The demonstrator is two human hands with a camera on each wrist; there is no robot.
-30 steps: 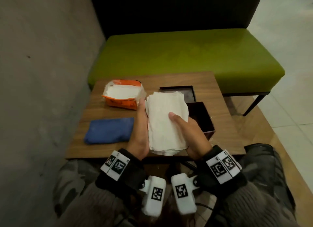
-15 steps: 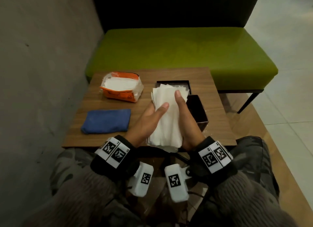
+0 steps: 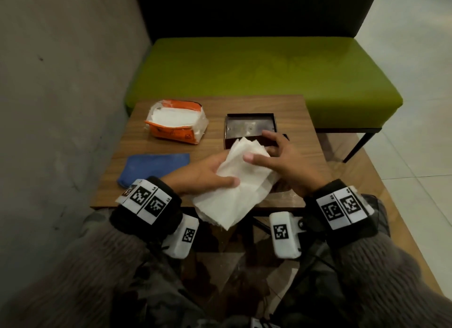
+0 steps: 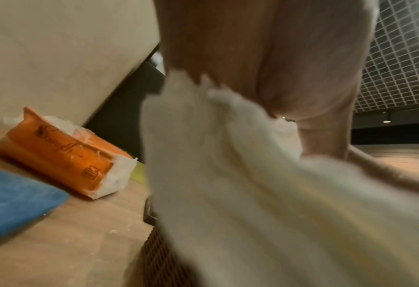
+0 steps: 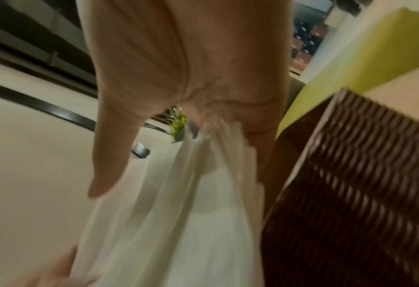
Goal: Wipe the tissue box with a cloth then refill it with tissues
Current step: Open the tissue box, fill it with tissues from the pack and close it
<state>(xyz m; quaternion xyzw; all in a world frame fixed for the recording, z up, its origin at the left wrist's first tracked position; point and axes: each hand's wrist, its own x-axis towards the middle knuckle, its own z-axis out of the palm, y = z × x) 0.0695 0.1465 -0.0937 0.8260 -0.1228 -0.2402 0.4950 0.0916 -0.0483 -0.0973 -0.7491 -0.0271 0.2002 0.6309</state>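
A thick stack of white tissues (image 3: 238,183) lies slanted between both hands, its near corner hanging past the table's front edge. My left hand (image 3: 203,173) grips its left side, thumb on top. My right hand (image 3: 281,161) holds its far right end, thumb on the paper and fingers spread above the dark woven tissue box (image 3: 283,139), which is mostly hidden under hand and tissues. In the wrist views the tissues (image 4: 252,194) (image 5: 178,213) bunch under the fingers beside the box wall (image 5: 362,194). The box's lid (image 3: 249,128) lies open side up just behind. A folded blue cloth (image 3: 154,167) rests at the left.
An opened orange tissue pack (image 3: 176,124) sits at the back left of the small wooden table (image 3: 300,122). A green bench (image 3: 256,71) stands behind the table, a grey wall runs along the left, and tiled floor lies to the right.
The tissue stack has swung from lengthwise between my palms to a slant. My left thumb now lies across it, and my right hand has shifted over the box.
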